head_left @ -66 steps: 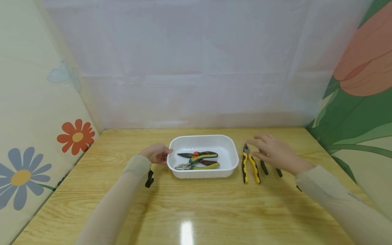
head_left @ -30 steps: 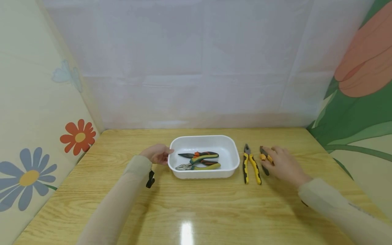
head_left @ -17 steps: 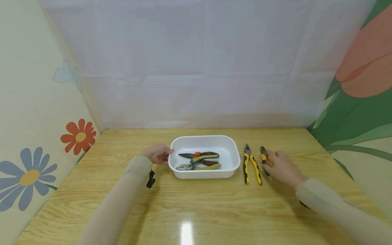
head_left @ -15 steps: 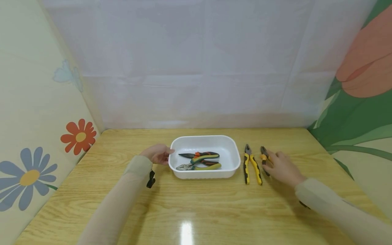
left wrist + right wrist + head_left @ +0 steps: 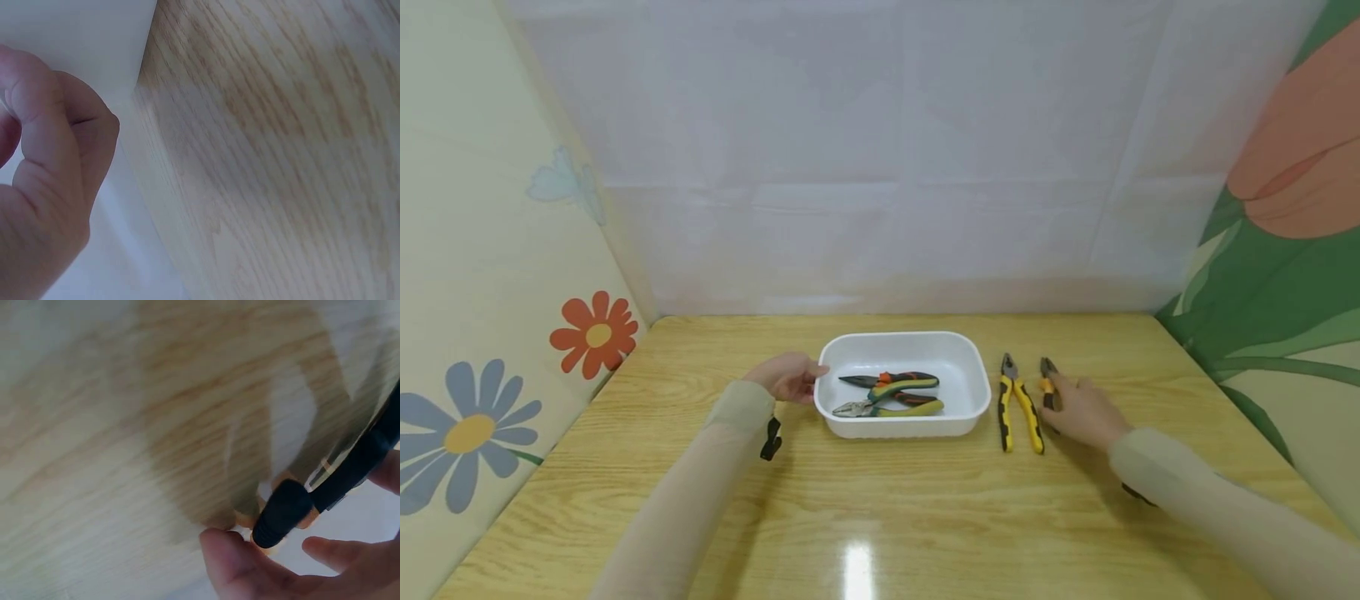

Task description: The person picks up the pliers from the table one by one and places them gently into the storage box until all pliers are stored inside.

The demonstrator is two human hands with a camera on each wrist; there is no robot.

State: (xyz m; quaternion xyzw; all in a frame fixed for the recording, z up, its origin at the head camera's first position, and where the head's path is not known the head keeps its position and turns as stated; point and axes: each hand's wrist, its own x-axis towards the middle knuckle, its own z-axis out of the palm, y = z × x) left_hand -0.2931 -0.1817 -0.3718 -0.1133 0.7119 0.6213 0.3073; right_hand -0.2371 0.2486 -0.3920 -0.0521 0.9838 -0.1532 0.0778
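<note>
A white plastic tray (image 5: pixel 901 427) stands on the table, holding two pliers. Long-nose pliers (image 5: pixel 857 380) lie behind combination pliers (image 5: pixel 852 409) with green-yellow handles. My left hand (image 5: pixel 786 377) grips the tray's left end, thumb over the rim and fingers curled against the outer wall. Yellow-and-black pliers (image 5: pixel 1007 392) lie right of the tray with handles spread. Further right, my right hand (image 5: pixel 1086 412) holds smaller black-and-orange pliers (image 5: pixel 1048 385) by the handles, jaws pointing away. In the right wrist view, fingertips (image 5: pixel 331 550) surround the dark handle (image 5: pixel 284 512); the hand partly hides these pliers.
The wooden table (image 5: pixel 880 500) ends at a white cloth backdrop (image 5: pixel 887 208). Flower-printed panels flank it on the left (image 5: pixel 475 250) and right (image 5: pixel 1285 333). A black strap (image 5: pixel 771 439) hangs at the left wrist.
My right hand has come from over the right-hand pliers down onto them and closed round their handles, shifting slightly toward the body. The left hand stays on the tray.
</note>
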